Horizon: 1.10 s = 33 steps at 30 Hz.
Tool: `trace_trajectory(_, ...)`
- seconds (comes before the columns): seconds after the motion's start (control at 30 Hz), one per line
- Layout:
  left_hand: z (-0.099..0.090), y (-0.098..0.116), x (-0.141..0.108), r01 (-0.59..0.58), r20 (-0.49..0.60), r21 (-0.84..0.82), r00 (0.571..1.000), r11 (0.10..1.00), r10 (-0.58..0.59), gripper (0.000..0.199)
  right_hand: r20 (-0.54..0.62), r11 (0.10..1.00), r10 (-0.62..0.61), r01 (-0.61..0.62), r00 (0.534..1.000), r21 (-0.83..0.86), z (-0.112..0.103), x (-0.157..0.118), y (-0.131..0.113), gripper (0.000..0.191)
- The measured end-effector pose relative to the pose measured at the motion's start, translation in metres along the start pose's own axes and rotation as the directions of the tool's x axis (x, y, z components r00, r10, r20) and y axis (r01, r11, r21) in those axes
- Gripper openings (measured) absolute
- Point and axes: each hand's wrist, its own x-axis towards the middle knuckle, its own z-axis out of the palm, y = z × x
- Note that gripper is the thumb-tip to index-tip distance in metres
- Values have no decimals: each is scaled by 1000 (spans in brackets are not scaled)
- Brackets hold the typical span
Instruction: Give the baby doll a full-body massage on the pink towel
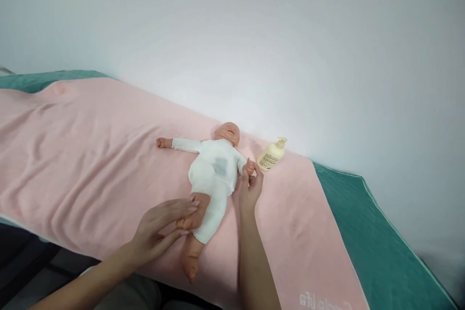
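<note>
A baby doll [214,167] with a white cloth body lies on its back on a pink towel [119,155], head toward the wall. A grey patch shows on its chest. My left hand [162,225] is closed on one of its legs, fingers over the shin and thumb under the foot. That leg is bent; the other stretches toward me. With its fingertips, my right hand [251,188] pinches the doll's small hand at its side. Just right of that hand, a pale yellow pump bottle [271,154] leans over to the right.
Green fabric [381,242] shows under the towel at the right and at the far left. A white wall [232,34] runs along the back. The towel's front edge is close to my lap, with dark shapes below at the left.
</note>
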Motion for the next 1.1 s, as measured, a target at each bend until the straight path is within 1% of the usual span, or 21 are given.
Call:
trace_trajectory(0.07,-8,0,-19,-40,86,31,996,999,37,44,-71,992,96,-90,993,83,-2,4,-2,47)
trace_trajectory(0.17,-17,-1,-46,-78,215,68,975,995,62,51,-169,982,155,-133,973,132,-9,10,3,49)
trace_trajectory(0.23,-19,-2,-61,-100,269,81,960,992,75,57,-225,974,204,-174,953,146,-15,15,12,53)
trace_trajectory(0.33,-18,-5,-78,-105,322,101,944,989,67,60,-274,934,343,-296,899,200,-25,21,32,57)
trace_trajectory(0.4,-16,-6,-85,-106,335,116,940,988,62,60,-279,903,418,-362,864,232,-31,24,46,57)
trace_trajectory(0.43,-15,-6,-88,-109,336,124,940,986,62,59,-274,893,439,-381,855,240,-33,26,51,57)
trace_trajectory(0.53,-14,-5,-91,-108,325,144,944,984,56,59,-251,888,447,-392,858,242,-37,28,59,58)
trace_trajectory(0.63,-15,-3,-87,-78,296,144,955,986,32,58,-252,895,430,-372,867,245,-37,27,53,60)
trace_trajectory(0.7,-15,-1,-81,-41,243,126,970,991,9,56,-268,904,411,-352,871,242,-33,25,44,60)
trace_trajectory(0.77,-15,-1,-73,9,169,84,985,996,-24,53,-288,926,360,-302,888,225,-28,21,31,58)
trace_trajectory(0.83,-13,-2,-62,66,97,35,993,997,-69,49,-287,960,258,-213,923,180,-20,15,17,54)
trace_trajectory(0.87,-12,-3,-55,91,67,14,994,996,-92,47,-268,976,196,-162,943,144,-16,11,10,51)
trace_trajectory(0.93,-8,-6,-41,133,5,-29,991,991,-133,40,-193,996,77,-68,978,51,-7,3,0,46)
trace_trajectory(1.0,-4,-10,-26,165,-58,-82,984,983,-170,34,-67,996,-75,72,995,-57,1,-3,-5,38)
trace_trajectory(1.03,-1,-13,-18,186,-86,-108,977,977,-196,32,17,979,-174,175,985,-103,3,-5,-5,34)
trace_trajectory(1.07,2,-16,-10,214,-104,-131,968,968,-228,31,113,948,-274,288,955,-135,5,-7,-4,31)
trace_trajectory(1.1,4,-19,-3,243,-116,-154,958,958,-262,30,208,906,-360,394,909,-152,6,-8,-3,30)
